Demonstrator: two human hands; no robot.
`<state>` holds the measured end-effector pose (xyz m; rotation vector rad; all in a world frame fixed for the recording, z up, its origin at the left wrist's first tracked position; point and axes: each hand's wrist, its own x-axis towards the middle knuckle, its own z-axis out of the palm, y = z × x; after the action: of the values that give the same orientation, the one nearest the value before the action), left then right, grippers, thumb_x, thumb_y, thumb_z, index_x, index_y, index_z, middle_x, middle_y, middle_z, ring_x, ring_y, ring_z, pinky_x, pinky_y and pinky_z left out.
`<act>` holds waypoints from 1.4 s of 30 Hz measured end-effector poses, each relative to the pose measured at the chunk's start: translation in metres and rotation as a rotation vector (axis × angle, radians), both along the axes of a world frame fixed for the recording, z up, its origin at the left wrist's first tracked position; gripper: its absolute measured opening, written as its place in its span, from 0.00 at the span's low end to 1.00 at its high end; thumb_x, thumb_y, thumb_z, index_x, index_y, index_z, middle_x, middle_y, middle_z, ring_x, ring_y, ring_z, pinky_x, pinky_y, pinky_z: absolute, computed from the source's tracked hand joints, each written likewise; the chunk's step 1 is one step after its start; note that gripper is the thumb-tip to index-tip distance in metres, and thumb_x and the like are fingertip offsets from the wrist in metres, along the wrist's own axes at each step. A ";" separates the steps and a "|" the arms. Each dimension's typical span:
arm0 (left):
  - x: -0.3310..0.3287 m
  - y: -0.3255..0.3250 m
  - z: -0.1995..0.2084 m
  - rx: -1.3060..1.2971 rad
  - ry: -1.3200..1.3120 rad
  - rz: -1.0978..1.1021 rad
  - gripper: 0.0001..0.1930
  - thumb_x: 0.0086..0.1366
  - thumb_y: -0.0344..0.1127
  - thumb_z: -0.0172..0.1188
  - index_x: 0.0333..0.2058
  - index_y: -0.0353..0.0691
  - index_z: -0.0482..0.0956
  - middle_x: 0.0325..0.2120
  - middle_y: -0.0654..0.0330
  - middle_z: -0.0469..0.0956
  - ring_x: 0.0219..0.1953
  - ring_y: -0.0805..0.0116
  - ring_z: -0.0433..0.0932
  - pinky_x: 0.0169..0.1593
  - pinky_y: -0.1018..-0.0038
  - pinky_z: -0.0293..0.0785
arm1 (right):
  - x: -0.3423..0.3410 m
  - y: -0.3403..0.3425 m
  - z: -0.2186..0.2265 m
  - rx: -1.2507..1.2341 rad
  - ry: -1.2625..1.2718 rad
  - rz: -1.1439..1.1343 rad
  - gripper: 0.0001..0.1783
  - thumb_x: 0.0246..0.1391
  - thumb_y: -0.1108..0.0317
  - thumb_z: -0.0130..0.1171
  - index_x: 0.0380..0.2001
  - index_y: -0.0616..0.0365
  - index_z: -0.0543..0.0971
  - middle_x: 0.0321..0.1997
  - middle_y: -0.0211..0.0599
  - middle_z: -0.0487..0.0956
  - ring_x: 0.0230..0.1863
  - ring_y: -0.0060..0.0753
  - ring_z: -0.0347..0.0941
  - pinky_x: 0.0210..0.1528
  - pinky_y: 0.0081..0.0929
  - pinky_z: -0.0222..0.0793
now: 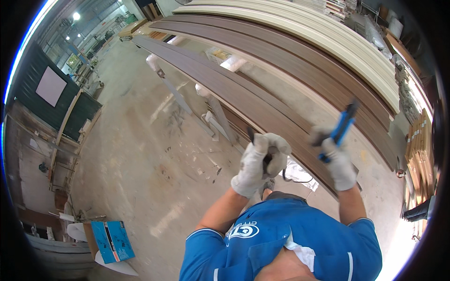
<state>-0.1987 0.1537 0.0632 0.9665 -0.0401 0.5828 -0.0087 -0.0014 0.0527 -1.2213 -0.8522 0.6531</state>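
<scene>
My left hand [261, 161], in a white work glove, is closed around a dark, thin object whose tip [251, 135] sticks up past the fingers. I cannot make out its kind. Below that hand a thin black cord or strip [298, 181] curves to the right. My right hand [338, 164], also gloved, grips a blue and black utility knife [343, 127], tilted up to the right and smeared by motion. Both hands are over the near end of a long brown board [281, 119], with the knife apart from the left hand.
More brown boards [300, 56] and cream mouldings [309, 28] lie alongside, beyond the near board. Grey metal supports [218, 117] with white-wrapped ends hold the near board. A blue carton [112, 241] sits at the lower left. Wooden strips [418, 154] are stacked at right.
</scene>
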 end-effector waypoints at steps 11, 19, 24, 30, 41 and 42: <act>-0.106 0.225 0.034 0.012 -0.492 0.512 0.27 0.83 0.54 0.39 0.46 0.37 0.80 0.11 0.72 0.53 0.12 0.78 0.50 0.20 0.76 0.51 | -0.011 0.044 -0.022 -0.632 0.419 0.550 0.30 0.60 0.56 0.72 0.59 0.65 0.79 0.41 0.38 0.85 0.41 0.27 0.82 0.48 0.28 0.77; -0.262 0.430 0.030 -0.242 -0.396 1.400 0.19 0.78 0.47 0.50 0.39 0.35 0.79 0.14 0.70 0.53 0.15 0.76 0.50 0.21 0.74 0.51 | -0.043 0.096 -0.017 -0.692 0.261 0.306 0.23 0.57 0.59 0.73 0.49 0.66 0.84 0.33 0.38 0.85 0.37 0.27 0.82 0.46 0.25 0.77; -0.367 0.532 0.044 -0.261 -0.253 1.634 0.14 0.72 0.44 0.58 0.37 0.37 0.78 0.17 0.71 0.56 0.17 0.73 0.55 0.24 0.74 0.58 | -0.063 0.150 -0.008 -0.366 0.022 -0.073 0.25 0.59 0.55 0.71 0.49 0.65 0.83 0.44 0.39 0.85 0.47 0.31 0.80 0.52 0.32 0.75; -0.302 0.588 -0.039 -0.252 0.327 1.310 0.18 0.76 0.50 0.54 0.43 0.39 0.79 0.19 0.67 0.62 0.23 0.72 0.63 0.30 0.71 0.64 | -0.034 0.241 -0.004 -0.494 -0.354 -0.470 0.22 0.63 0.55 0.68 0.50 0.62 0.82 0.43 0.38 0.86 0.44 0.30 0.80 0.49 0.31 0.74; -0.089 0.630 -0.140 -0.559 0.241 0.629 0.35 0.76 0.60 0.52 0.62 0.30 0.68 0.55 0.43 0.72 0.55 0.44 0.77 0.62 0.47 0.78 | 0.033 0.371 -0.033 -0.780 -0.809 -0.140 0.18 0.60 0.60 0.67 0.50 0.55 0.81 0.38 0.53 0.85 0.43 0.58 0.83 0.46 0.44 0.75; -0.078 0.639 -0.144 -0.559 0.216 0.632 0.34 0.76 0.59 0.52 0.63 0.30 0.67 0.55 0.43 0.73 0.56 0.44 0.76 0.63 0.47 0.77 | 0.037 0.375 -0.037 -0.774 -0.837 -0.112 0.18 0.59 0.60 0.67 0.50 0.55 0.81 0.38 0.54 0.85 0.43 0.59 0.83 0.46 0.44 0.75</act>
<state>-0.2762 0.7923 -0.0804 0.4731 0.6116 0.9974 0.0278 0.3739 0.0156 -2.3117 -1.2470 0.3607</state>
